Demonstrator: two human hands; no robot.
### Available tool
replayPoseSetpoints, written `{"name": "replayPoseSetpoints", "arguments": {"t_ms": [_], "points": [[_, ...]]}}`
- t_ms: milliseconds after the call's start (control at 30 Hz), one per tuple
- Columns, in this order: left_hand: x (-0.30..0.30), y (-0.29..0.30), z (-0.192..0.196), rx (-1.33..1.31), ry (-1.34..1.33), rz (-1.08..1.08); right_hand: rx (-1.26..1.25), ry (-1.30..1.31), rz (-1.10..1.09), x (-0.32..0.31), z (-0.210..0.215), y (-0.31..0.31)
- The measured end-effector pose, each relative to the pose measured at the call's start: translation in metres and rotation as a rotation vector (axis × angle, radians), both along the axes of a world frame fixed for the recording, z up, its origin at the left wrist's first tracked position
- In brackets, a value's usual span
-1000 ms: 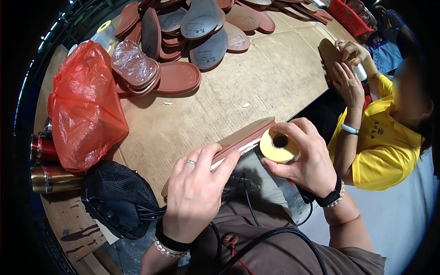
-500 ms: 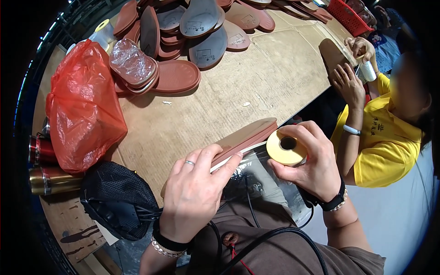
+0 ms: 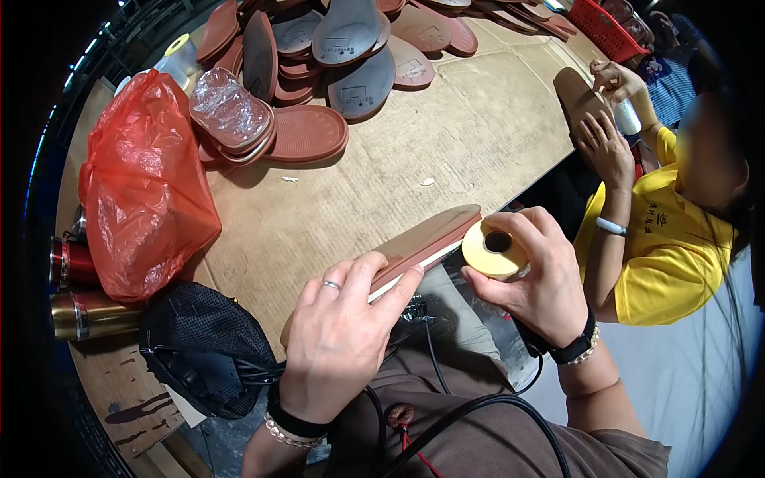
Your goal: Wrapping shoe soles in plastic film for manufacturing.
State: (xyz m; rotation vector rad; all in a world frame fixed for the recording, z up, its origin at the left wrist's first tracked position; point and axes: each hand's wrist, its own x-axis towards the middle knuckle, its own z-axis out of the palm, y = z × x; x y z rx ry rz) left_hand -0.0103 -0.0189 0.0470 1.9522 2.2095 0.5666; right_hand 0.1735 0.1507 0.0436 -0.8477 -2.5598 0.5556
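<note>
Sole (image 3: 426, 243) held on edge at table rim, 6 o'clock, clamped by left hand (image 3: 339, 350). Tape roll (image 3: 496, 249) gripped in right hand (image 3: 542, 279), touching sole's tip. Risk: thin-edge hold could slip, tape landing crooked.

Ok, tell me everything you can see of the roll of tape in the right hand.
The roll of tape is a pale yellow ring with a dark round core hole facing the camera. It looks like paper tape, wound flat and fairly full. The right hand grips it by the rim, fingers over the top, thumb below. Its left edge sits against the end of the brown shoe sole that the left hand holds.
</note>
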Motion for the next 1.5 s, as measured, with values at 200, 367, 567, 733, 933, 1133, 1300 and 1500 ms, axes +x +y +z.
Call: {"name": "replayPoseSetpoints", "arguments": {"t_ms": [200,367,567,733,933,1133,1300,1500], "points": [[0.002,0.001,0.0,-0.006,0.022,0.0,0.007,-0.003,-0.008,-0.002,0.0,0.001],[0.003,0.002,0.001,-0.043,0.066,-0.011,0.036,-0.009,-0.005,-0.001,-0.001,0.002],[0.005,0.004,0.003,-0.095,0.112,-0.007,0.054,-0.003,-0.003,-0.001,-0.003,0.005],[0.005,0.008,0.003,-0.092,0.127,-0.014,0.039,0.003,-0.032,0.0,-0.003,0.007],[0.004,0.006,0.001,-0.088,0.123,-0.017,0.038,0.045,-0.054,0.0,-0.007,0.011],[0.003,0.008,0.001,-0.086,0.126,-0.029,0.067,0.022,-0.102,0.0,-0.01,0.018],[0.003,0.006,0.002,-0.081,0.116,-0.017,0.084,-0.004,-0.119,0.0,-0.01,0.02],[0.001,0.008,0.004,-0.092,0.11,-0.027,0.088,0.005,-0.132,0.002,-0.017,0.027]]}}
